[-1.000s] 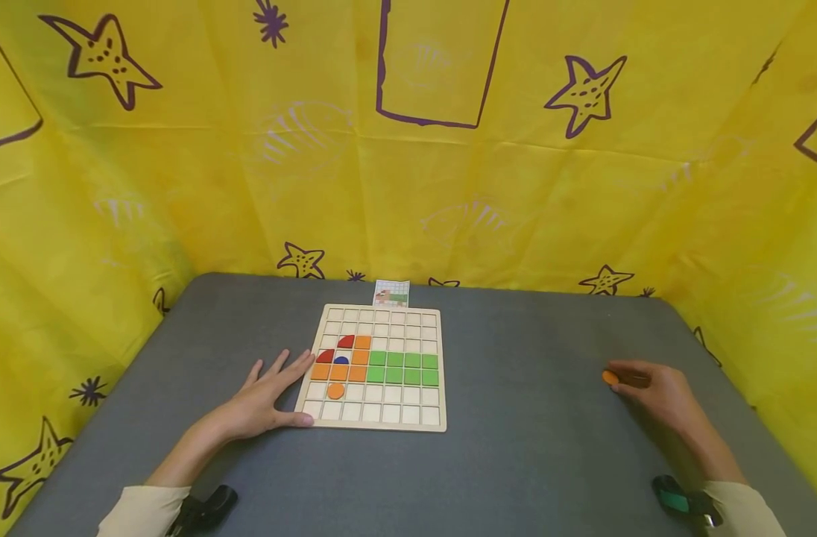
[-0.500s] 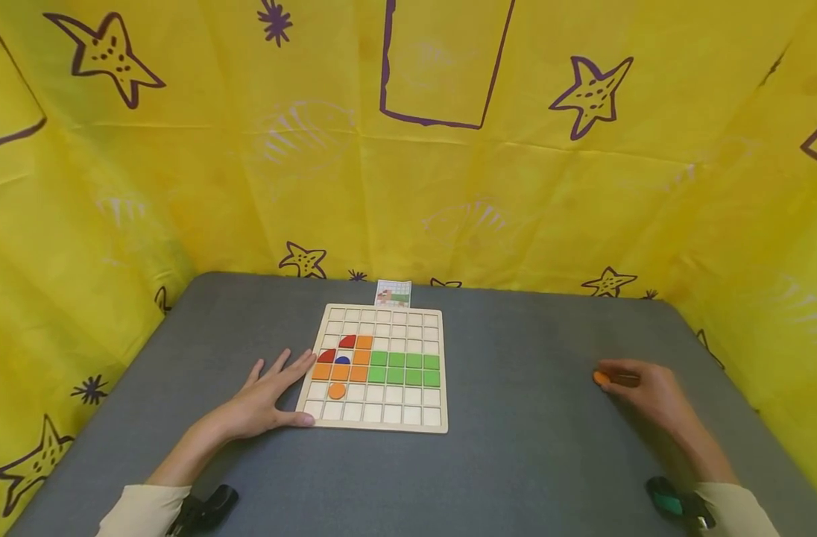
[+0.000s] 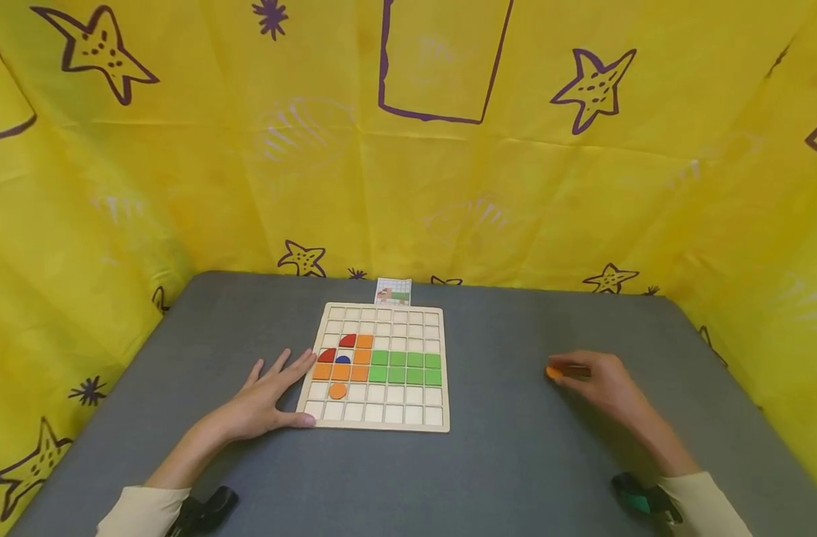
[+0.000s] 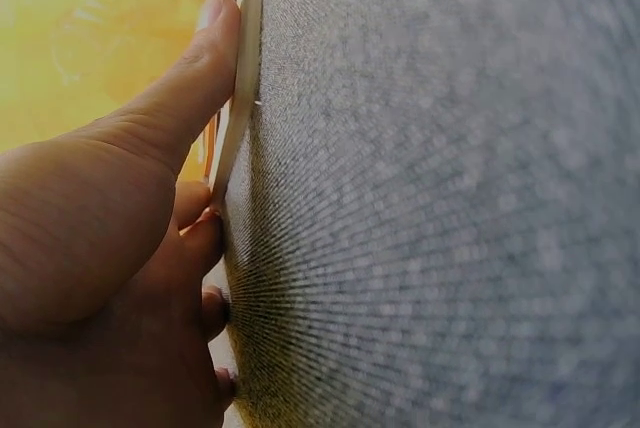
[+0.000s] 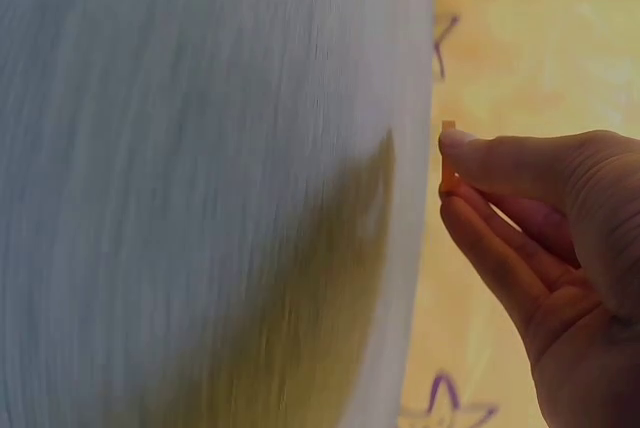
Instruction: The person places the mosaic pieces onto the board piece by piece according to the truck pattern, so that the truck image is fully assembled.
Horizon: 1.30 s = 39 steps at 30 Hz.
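Observation:
A wooden grid board (image 3: 408,415) lies on the grey table, partly filled with flat coloured pieces. Green squares (image 3: 396,367) form two rows at its right. Orange squares (image 3: 341,372), two red quarter-circles (image 3: 327,356) and a blue half-circle (image 3: 343,359) sit at the left, with an orange disc (image 3: 338,391) below. My left hand (image 3: 257,403) is spread at the board's left edge, thumb on the near corner. Right of the board, above the table, my right hand (image 3: 599,380) pinches an orange disc (image 3: 552,372) between thumb and fingers; the right wrist view shows this disc (image 5: 448,158) edge-on.
A small printed card (image 3: 393,291) with a coloured grid picture lies behind the board's far edge. The grey table (image 3: 489,477) reaches back to a yellow patterned cloth (image 3: 408,186), which also hangs at both sides.
My right hand has moved left toward the board, carrying the orange disc. My left hand and the board stay in place.

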### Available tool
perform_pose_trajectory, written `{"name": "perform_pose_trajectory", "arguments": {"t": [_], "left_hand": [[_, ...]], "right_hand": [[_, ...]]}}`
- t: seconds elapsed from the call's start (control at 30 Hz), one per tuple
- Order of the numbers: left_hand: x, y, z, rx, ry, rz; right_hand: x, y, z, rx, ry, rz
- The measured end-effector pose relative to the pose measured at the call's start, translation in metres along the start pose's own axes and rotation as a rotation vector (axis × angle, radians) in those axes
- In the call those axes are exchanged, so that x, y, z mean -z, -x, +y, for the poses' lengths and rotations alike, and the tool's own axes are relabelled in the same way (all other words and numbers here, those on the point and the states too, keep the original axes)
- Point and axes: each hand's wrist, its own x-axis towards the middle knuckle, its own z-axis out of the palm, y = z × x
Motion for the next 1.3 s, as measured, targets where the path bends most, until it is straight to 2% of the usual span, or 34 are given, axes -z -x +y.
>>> {"name": "perform_pose_trajectory", "arguments": {"t": [0.2, 0.3, 0.57, 0.77, 0.97, 1.17, 1.3], "left_hand": [[0.000, 0.000, 0.000, -0.001, -0.010, -0.004], [0.000, 0.000, 0.000, 0.003, -0.011, -0.008], [0.002, -0.001, 0.001, 0.010, -0.009, -0.014], [0.000, -0.001, 0.002, 0.025, -0.007, -0.016], [0.001, -0.002, 0.002, 0.022, -0.007, -0.019], [0.001, -0.001, 0.001, 0.015, -0.004, -0.016], [0.000, -0.001, 0.000, 0.023, -0.004, -0.015]], "right_hand": [[-0.023, -0.014, -0.022, 0.158, -0.046, 0.010], [-0.033, -0.021, -0.033, 0.205, -0.068, 0.014], [-0.054, -0.034, -0.056, 0.202, -0.059, -0.057], [-0.067, -0.042, -0.070, 0.242, -0.074, -0.112], [-0.074, -0.047, -0.081, 0.264, -0.078, -0.134], [-0.080, -0.053, -0.089, 0.323, -0.086, -0.148], [-0.085, -0.057, -0.096, 0.317, -0.101, -0.174]]}}
